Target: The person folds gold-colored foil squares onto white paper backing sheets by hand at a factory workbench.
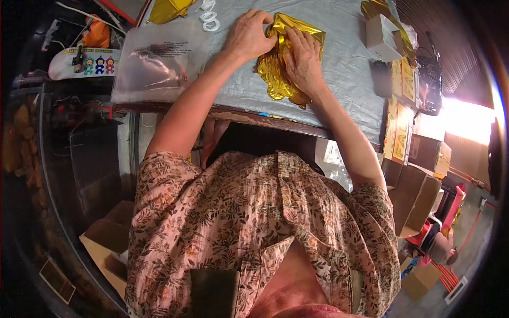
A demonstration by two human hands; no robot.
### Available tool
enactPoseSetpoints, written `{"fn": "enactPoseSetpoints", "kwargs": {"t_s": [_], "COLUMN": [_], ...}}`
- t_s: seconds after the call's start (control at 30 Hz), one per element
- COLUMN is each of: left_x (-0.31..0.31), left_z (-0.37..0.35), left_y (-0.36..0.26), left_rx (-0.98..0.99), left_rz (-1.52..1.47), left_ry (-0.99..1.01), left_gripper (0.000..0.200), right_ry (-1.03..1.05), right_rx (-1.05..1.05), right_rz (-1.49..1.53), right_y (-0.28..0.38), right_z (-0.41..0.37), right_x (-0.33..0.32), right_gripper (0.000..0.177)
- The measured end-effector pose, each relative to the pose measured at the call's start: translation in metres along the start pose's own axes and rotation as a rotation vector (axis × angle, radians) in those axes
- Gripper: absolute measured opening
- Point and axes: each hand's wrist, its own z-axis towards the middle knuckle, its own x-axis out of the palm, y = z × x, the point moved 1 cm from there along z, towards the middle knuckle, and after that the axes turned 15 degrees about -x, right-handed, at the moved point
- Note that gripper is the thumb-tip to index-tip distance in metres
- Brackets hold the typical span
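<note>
The table [350, 79] under my hands has a grey cover, likely there to give a smooth surface. The clear plastic [140, 71] lies flat at left, near the edge, perhaps so I can reach it easily. The gold foil [272, 71] is between my hands, its neat part on the far side, its crumpled part hanging loosely towards me. My right hand [304, 61] lies over it, fingers extended and slightly apart, seemingly to press it flat. My left hand [248, 37] is bent at its left edge; I cannot tell whether thumb and finger pinch it. A white box [383, 37] sits at right, white rings [211, 22] far left.
</note>
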Motion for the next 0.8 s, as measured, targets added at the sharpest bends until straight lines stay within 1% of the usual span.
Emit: {"fn": "enactPoseSetpoints", "kwargs": {"t_s": [0.17,0.3,0.4,0.5,0.57,0.6,0.67,0.7,0.77,0.8], "left_x": [-0.006,-0.006,-0.002,0.0,0.001,0.001,0.001,0.001,0.001,0.001], "left_z": [-0.004,-0.006,-0.008,-0.01,-0.009,-0.008,-0.007,-0.007,-0.008,-0.009], "left_y": [-0.007,-0.009,-0.005,-0.003,-0.003,-0.002,-0.001,-0.002,-0.002,-0.004], "left_rx": [0.01,0.053,0.086,0.111,0.122,0.104,0.086,0.08,0.075,0.067], "left_rz": [0.011,0.032,0.038,0.033,0.03,0.021,0.012,0.005,-0.002,-0.01], "left_ry": [-0.013,-0.033,-0.059,-0.07,-0.066,-0.05,-0.034,-0.029,-0.024,-0.003], "left_gripper": [0.035,0.038,0.037,0.033,0.032,0.03,0.028,0.026,0.025,0.024], "right_ry": [0.067,0.02,0.012,-0.001,-0.018,-0.019,0.261,0.26,0.127,0.126], "right_rx": [0.002,-0.001,0.061,0.061,0.06,0.061,-0.011,-0.01,-0.154,-0.154], "right_rz": [-0.001,0.045,0.069,0.065,0.128,0.128,0.035,0.035,-0.085,-0.085], "right_y": [0.003,0.0,0.001,0.002,0.001,0.002,0.006,0.005,0.003,0.006], "right_z": [0.002,0.0,0.001,0.001,0.003,0.005,0.01,0.008,0.005,0.005], "right_x": [-0.004,-0.004,-0.001,-0.003,-0.005,-0.012,-0.025,-0.022,-0.016,-0.015], "right_gripper": [0.059,0.06,0.061,0.057,0.046,0.046,0.035,0.035,0.033,0.033]}}
